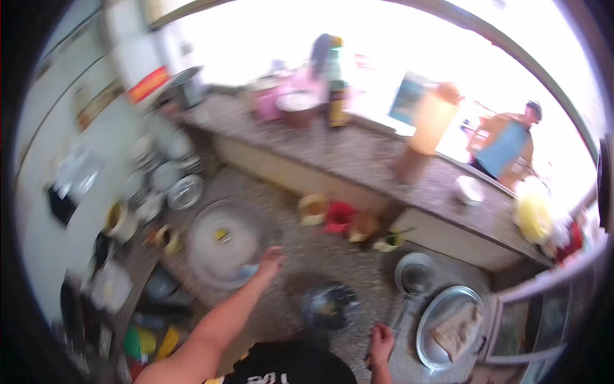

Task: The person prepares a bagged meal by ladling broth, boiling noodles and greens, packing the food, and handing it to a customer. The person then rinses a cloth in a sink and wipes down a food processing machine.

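My left hand is at the lower right rim of a large round metal tray, its fingers blurred and closed around something too small to name. A small yellow item lies in the tray, and a bluish patch shows near my wrist. My right hand hangs low over the counter with curled fingers; what it holds, if anything, is unclear. Between my hands sits a dark bowl or bag. Right of my right hand, an oval metal platter bears a pale folded cloth-like item.
A strainer-like pan is near the platter. Small pots and a red container line the ledge. Stacked dishes stand at left. Bottles and a pink container are on the sill. A person is outside the window.
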`<state>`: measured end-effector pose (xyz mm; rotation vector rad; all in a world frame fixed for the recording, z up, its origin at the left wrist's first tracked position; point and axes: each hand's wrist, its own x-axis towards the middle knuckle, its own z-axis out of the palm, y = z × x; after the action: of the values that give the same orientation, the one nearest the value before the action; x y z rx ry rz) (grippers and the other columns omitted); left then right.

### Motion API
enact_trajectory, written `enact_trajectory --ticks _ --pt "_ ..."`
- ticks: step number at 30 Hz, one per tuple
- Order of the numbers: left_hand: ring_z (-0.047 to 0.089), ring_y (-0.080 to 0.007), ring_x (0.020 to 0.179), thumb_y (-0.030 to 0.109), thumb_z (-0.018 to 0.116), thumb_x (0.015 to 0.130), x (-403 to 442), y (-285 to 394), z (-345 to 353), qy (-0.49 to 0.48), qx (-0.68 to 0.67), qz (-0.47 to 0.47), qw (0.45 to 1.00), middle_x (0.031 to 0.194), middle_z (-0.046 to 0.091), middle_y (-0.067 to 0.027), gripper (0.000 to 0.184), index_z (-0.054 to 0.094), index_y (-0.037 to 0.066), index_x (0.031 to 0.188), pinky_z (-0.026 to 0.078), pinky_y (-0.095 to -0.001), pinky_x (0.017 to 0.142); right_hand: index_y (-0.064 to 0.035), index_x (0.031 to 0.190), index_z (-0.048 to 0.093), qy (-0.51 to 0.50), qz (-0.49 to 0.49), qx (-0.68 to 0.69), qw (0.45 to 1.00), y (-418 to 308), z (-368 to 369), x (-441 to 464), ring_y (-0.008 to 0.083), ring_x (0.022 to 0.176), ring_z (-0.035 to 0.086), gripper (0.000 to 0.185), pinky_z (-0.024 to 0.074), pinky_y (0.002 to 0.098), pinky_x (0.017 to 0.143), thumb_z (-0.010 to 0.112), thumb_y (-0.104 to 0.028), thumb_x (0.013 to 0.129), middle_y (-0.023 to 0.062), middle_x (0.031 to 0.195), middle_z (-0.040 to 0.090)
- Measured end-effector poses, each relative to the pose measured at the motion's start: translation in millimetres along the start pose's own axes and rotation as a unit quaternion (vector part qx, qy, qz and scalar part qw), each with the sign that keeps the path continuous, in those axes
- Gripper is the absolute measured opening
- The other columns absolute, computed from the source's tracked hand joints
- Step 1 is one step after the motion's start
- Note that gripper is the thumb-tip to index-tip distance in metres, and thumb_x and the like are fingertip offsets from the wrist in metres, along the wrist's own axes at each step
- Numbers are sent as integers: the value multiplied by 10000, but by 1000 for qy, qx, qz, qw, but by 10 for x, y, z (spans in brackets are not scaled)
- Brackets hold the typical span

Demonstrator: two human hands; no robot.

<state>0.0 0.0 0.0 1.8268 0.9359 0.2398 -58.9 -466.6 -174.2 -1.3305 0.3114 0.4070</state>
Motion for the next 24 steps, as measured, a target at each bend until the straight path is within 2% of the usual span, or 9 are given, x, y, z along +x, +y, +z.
enact_trajectory --ticks 2,3,6,10,12,16,17,21,24 --pt "582 -127 717 165 689 978 -602 -5 42 24 -22 10 999 991 706 -11 267 689 152 1245 498 -314 631 13 1171 706 -21 -11 -3 1000 -328 -350 235 142 798 673 203 541 298 700 669 -117 1020 77 954 731" --pt "582 -127 717 165 689 978 -956 -276 -915 65 -28 -4 998 991 706 -11 267 689 152 1245 498 -314 631 -7 1149 704 -23 -16 -33 999 -258 132 -290 126 737 651 174 512 274 631 650 -124 1033 57 911 715" --pt "582 -127 697 134 676 951 -1578 -1347 870 129 -207 -136 960 860 678 -14 238 687 102 1186 464 -298 597 -18 1143 700 18 -105 -232 967 -1304 -1725 51 108 702 632 168 472 258 598 645 -138 1038 42 899 708" --pt "596 -156 697 110 618 941 -1275 -2052 -110 284 -257 -173 907 902 658 -50 191 645 54 1121 460 -325 555 -24 1147 694 6 -101 -210 972 -1246 -1548 -54 101 687 632 164 479 250 601 654 -130 1029 37 902 709" --pt "537 -153 619 105 611 938 -1040 -2142 -447 338 -270 -184 883 878 615 -38 314 579 88 1250 427 -323 517 -21 1148 694 -6 -122 -225 967 -1131 -1457 -88 100 686 634 163 479 250 599 656 -116 1022 38 895 708" --pt "519 -145 598 155 575 1003 -449 -2280 -1036 332 -263 -200 883 845 595 -27 178 592 106 1174 390 -326 487 -7 1132 702 -1 -112 -266 957 -1123 -887 -394 101 680 636 155 480 248 596 663 -88 1005 43 879 712" --pt "503 -137 587 196 545 1037 -310 -2323 -1150 271 -267 -198 903 830 583 -23 138 593 106 1130 374 -327 481 -2 1124 704 -3 -107 -279 954 -1129 -756 -466 105 683 639 152 486 250 599 662 -86 1004 45 877 714" --pt "500 -143 504 312 540 1022 -23 -2586 -1384 130 -370 -260 883 726 558 -16 226 590 122 908 352 -320 453 11 1123 706 5 -128 -316 940 -849 -410 -597 110 686 645 160 508 254 614 664 -87 1004 54 880 718" --pt "461 -132 510 347 514 1018 -6 -2608 -1429 122 -385 -258 878 705 502 -2 262 534 149 848 318 -315 448 21 1131 709 -34 -143 -292 945 -712 -8 -843 117 697 658 180 535 258 641 669 -89 994 59 868 716"
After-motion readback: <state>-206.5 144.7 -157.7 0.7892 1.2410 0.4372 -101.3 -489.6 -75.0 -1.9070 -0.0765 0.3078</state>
